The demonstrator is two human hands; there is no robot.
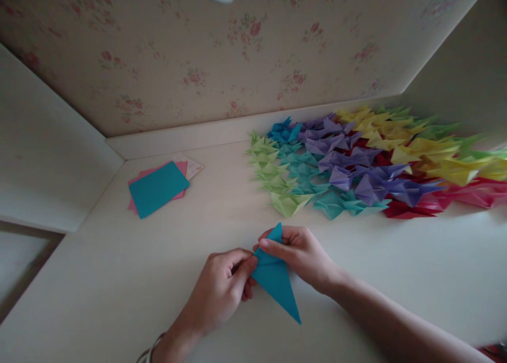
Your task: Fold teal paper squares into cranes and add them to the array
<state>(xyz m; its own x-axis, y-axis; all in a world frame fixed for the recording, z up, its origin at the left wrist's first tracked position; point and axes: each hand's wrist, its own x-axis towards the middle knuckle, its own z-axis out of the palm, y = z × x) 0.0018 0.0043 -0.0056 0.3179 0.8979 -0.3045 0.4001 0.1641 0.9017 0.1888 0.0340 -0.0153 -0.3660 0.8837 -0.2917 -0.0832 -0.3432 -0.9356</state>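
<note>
Between my two hands is a piece of folded blue origami paper (pixel 277 284), with one long point toward me and a shorter point at the top. My left hand (pixel 227 278) pinches its left edge between thumb and fingers. On the upper right part, my right hand (pixel 299 252) grips with the thumb on top and the fingers behind. The paper's underside and some of my fingertips are hidden.
Rows of folded paper cranes (pixel 352 162) in green, teal, purple, red and yellow cover the table's (pixel 222 204) back right. Blue and pink paper sheets (pixel 158 189) lie stacked at the left. A floral-papered wall (pixel 214 57) rises behind, and a white panel (pixel 51 141) stands at left.
</note>
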